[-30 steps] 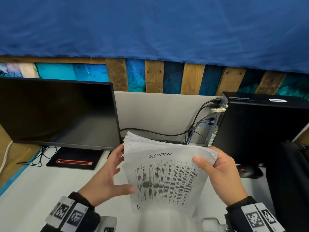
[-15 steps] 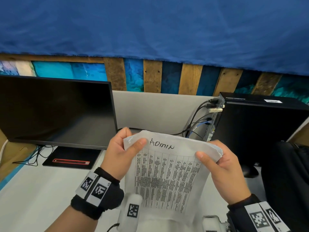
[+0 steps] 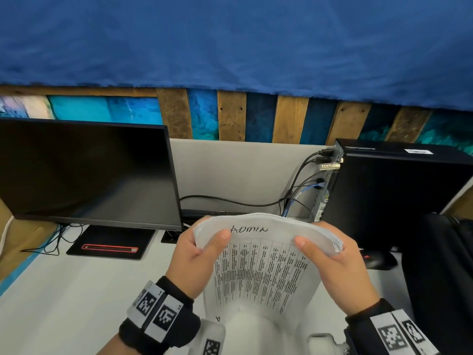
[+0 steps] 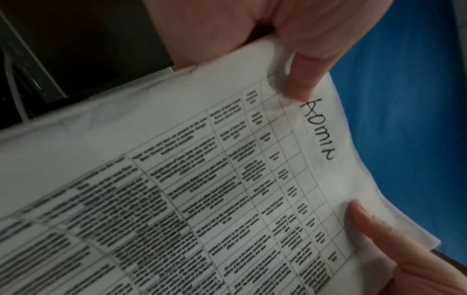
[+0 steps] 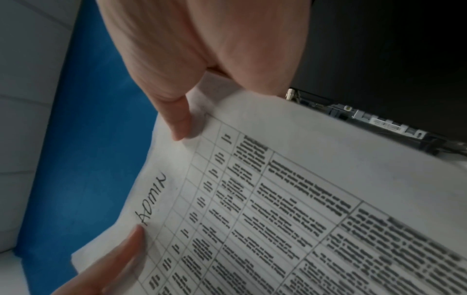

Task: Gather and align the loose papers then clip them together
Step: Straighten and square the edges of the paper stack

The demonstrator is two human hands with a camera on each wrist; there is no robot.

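Observation:
A stack of white papers (image 3: 261,267) stands upright on the white desk (image 3: 64,298), bowed toward me, its top sheet a printed table with "ADMIN" handwritten on it. My left hand (image 3: 199,249) grips the stack's upper left corner, thumb on the front. My right hand (image 3: 330,260) grips the upper right corner the same way. In the left wrist view the papers (image 4: 227,189) fill the frame under my left hand (image 4: 300,79). In the right wrist view the papers (image 5: 290,209) lie under my right hand (image 5: 179,121). No clip is in view.
A black monitor (image 3: 84,170) stands at the left on its base (image 3: 110,244). A black computer case (image 3: 394,193) with cables (image 3: 299,188) stands at the right. A black mouse (image 3: 378,260) lies in front of it. A grey partition (image 3: 243,172) backs the desk.
My left hand moved from the stack's left side up to its top left corner and took hold. The fanned top edges have come together, and the stack now bows between both hands.

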